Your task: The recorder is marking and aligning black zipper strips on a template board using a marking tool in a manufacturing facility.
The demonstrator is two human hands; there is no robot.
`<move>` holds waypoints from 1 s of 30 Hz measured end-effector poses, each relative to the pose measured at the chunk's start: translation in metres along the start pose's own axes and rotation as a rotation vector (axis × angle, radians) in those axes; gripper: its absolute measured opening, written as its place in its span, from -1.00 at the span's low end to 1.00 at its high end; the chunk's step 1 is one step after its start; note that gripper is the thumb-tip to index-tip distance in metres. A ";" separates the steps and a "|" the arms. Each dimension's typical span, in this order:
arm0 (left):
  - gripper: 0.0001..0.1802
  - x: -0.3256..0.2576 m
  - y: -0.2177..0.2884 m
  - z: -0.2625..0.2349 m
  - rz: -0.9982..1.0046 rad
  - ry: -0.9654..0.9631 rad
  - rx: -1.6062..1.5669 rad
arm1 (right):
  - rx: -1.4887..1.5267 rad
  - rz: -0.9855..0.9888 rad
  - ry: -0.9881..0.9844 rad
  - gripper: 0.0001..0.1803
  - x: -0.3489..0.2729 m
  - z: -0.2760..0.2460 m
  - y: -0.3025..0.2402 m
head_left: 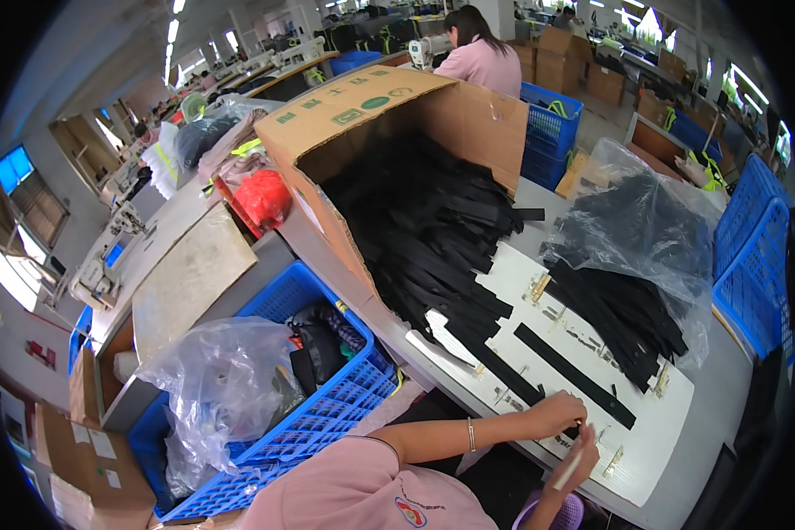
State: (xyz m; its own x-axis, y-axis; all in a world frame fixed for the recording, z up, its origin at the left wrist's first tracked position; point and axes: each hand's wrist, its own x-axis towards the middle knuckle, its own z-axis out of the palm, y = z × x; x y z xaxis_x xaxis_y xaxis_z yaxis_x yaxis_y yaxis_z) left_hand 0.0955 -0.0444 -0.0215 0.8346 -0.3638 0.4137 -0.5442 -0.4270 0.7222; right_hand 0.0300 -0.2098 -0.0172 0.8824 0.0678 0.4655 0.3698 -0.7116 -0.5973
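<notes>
My left hand (pixel 558 415) reaches over the near edge of a white board (pixel 495 329), its fingers bent closed. My right hand (pixel 579 461) meets it there, fingertips pinched together close to the left ones. Something small and dark shows between the fingertips, too small to name. A pale narrow strip (pixel 568 472) lies along the right hand; I cannot tell what it is. One black fabric strip (pixel 514 374) runs up to my left hand. A second black strip (pixel 574 375) lies flat on the board, just beyond both hands. Brass-coloured metal fittings (pixel 613 461) sit on the board.
A cardboard box (pixel 327 115) on its side spills black strips (pixel 433 212). More strips (pixel 623 322) lie at right beside a clear plastic bag (pixel 636 221). Blue crates (pixel 327 411) stand at left, others (pixel 751 256) at right. A person in pink (pixel 481 66) sits beyond.
</notes>
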 end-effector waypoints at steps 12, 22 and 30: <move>-0.70 -0.036 0.018 -0.001 -0.002 0.257 0.116 | -0.473 -0.133 -0.069 -0.31 -0.030 -0.063 0.048; -0.54 -0.092 0.033 -0.046 -0.163 0.169 0.464 | -0.431 -0.051 -0.019 -0.44 -0.017 -0.050 0.064; -0.38 -0.125 0.033 -0.079 -0.448 0.167 0.613 | -0.442 -0.052 0.018 -0.49 -0.023 -0.058 0.068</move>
State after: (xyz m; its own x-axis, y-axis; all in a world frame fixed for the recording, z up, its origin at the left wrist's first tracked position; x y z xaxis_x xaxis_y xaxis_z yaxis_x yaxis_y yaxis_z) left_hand -0.0197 0.0520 -0.0058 0.9616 0.0599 0.2679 -0.0621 -0.9032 0.4248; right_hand 0.0179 -0.3005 -0.0310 0.8594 0.1022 0.5011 0.2503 -0.9385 -0.2379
